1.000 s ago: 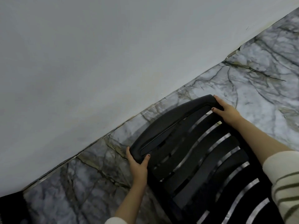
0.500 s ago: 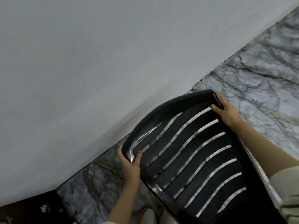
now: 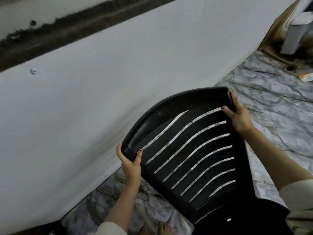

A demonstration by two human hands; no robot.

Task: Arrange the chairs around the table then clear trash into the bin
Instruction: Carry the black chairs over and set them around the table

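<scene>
A black plastic chair (image 3: 194, 150) with a slatted back fills the lower middle of the view, its backrest facing me and its seat running off the bottom right. My left hand (image 3: 130, 164) grips the left corner of the top rail, thumb over the front. My right hand (image 3: 238, 114) grips the right corner of the same rail. The chair's legs are hidden below the frame.
A white wall (image 3: 101, 82) with a dark band near its top runs close on the left. Marble floor (image 3: 274, 102) spreads to the right. A pale box-like object (image 3: 294, 36) and a small orange-and-white packet (image 3: 306, 77) lie at the far right. My bare toes (image 3: 162, 228) show below.
The chair back has come up and toward me, and the view has lifted and turned right, bringing the wall's dark band and the far corner into sight. Both hands keep their grip.
</scene>
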